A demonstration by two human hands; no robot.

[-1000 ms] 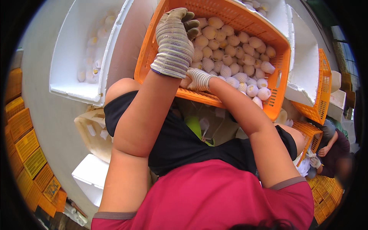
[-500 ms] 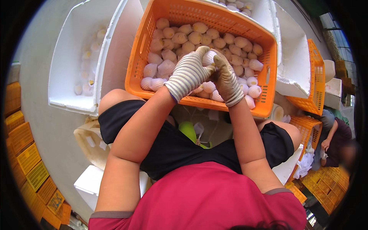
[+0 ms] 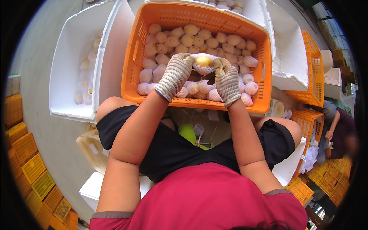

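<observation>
Over the front half of an orange plastic crate point(image 3: 128, 71), I hold a round yellow fruit point(image 3: 204, 61) in a white foam net sleeve point(image 3: 203, 69). My left hand point(image 3: 175, 74), in a striped knit work glove, grips the sleeve's left side. On its right side, my right hand point(image 3: 227, 80) in a matching glove pinches the net. The net is spread so the fruit's top shows bare between my hands. Many net-wrapped fruits point(image 3: 188, 40) fill the crate below; my hands and forearms hide some of them.
A tall white foam box point(image 3: 61, 88) with wrapped fruits stands left, another white foam box point(image 3: 290, 57) right. Orange crates point(image 3: 315, 71) lie beyond it, near a seated person point(image 3: 342, 132). More crates point(image 3: 33, 168) line the far left. Something bright green point(image 3: 187, 133) sits between my knees.
My hands have moved slightly apart and the fruit has turned, so its yellow top now shows through the spread net. The whole view has shifted a little.
</observation>
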